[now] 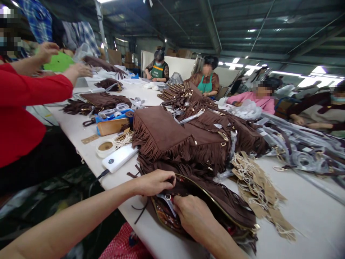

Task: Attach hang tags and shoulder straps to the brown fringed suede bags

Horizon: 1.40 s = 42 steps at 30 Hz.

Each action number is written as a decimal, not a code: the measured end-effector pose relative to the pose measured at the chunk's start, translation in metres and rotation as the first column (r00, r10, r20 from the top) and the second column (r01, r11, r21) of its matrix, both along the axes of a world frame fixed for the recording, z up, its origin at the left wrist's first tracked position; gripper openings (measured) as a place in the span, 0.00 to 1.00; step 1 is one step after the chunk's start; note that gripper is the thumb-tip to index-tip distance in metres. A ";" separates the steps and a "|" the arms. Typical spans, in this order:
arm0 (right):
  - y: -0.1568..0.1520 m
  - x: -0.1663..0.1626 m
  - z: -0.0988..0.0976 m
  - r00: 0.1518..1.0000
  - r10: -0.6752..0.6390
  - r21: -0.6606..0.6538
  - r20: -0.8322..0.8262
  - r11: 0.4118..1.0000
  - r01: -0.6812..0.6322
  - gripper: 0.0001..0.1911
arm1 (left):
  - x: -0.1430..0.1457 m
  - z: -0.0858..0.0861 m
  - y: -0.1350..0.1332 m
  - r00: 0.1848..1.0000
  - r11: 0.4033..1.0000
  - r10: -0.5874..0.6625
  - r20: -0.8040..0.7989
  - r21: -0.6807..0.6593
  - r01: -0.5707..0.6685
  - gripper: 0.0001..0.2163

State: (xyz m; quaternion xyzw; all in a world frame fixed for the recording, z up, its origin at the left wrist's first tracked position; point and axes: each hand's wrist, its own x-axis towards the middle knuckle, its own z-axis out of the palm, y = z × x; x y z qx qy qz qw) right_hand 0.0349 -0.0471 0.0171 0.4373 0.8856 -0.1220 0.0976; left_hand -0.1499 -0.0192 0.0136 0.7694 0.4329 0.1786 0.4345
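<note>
A dark brown fringed handbag [229, 201] lies at the table's near edge, its brass zip open and its patterned lining [164, 217] showing. My left hand [157, 182] is closed at the left end of the opening, fingers curled against the bag's rim. Inside the mouth of the bag is my right hand [195, 217], its fingers bent and their tips partly hidden by the lining. Beside those fingers shows a pale grey strip [169, 205] with a small ring. What the right fingers pinch is hidden.
Brown fringed bags [161, 129] are heaped behind. Tan tags with white strings [258, 190] lie to the right, before plastic-wrapped straps [302, 151]. Left are a white power bank [120, 158], a tape roll [105, 148] and a red-sleeved co-worker [32, 90]. Other people sit around the table.
</note>
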 end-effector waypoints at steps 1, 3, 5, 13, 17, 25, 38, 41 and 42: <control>0.000 0.000 -0.001 1.000 0.000 0.007 -0.011 1.000 0.000 0.15 | 0.000 0.000 0.000 1.000 1.000 0.002 0.005 -0.001 -0.002 0.04; 0.000 -0.001 -0.003 0.999 -0.009 0.015 -0.035 1.000 0.009 0.15 | 0.000 0.000 0.001 1.000 1.000 0.008 0.016 0.001 -0.008 0.05; 0.000 0.000 -0.007 0.998 -0.020 0.002 -0.065 1.000 0.020 0.15 | 0.000 -0.001 0.001 1.000 1.000 0.020 0.024 0.010 -0.020 0.05; 0.005 -0.006 -0.019 0.979 -0.089 -0.104 -0.183 0.992 0.070 0.12 | 0.001 -0.007 -0.007 0.970 0.949 0.243 -0.030 0.216 -0.231 0.13; 0.007 -0.009 -0.020 0.969 -0.109 -0.142 -0.220 0.987 0.079 0.13 | 0.005 -0.003 -0.017 0.939 0.901 0.301 -0.165 0.371 -0.224 0.10; 0.009 -0.007 -0.026 0.933 -0.123 -0.197 -0.339 0.979 0.057 0.13 | -0.013 0.007 -0.028 0.919 0.873 0.078 -0.386 0.471 0.124 0.10; 0.010 -0.006 -0.030 0.858 -0.133 -0.240 -0.497 0.971 0.012 0.16 | 0.009 -0.001 -0.034 0.795 0.893 0.158 -0.586 0.428 0.138 0.08; 0.010 -0.006 -0.030 0.866 -0.128 -0.225 -0.483 0.974 0.018 0.15 | 0.005 -0.003 -0.035 0.817 0.894 0.150 -0.557 0.430 0.129 0.07; 0.009 -0.006 -0.029 0.867 -0.125 -0.219 -0.483 0.975 0.019 0.15 | 0.003 -0.004 -0.035 0.827 0.894 0.149 -0.542 0.431 0.122 0.07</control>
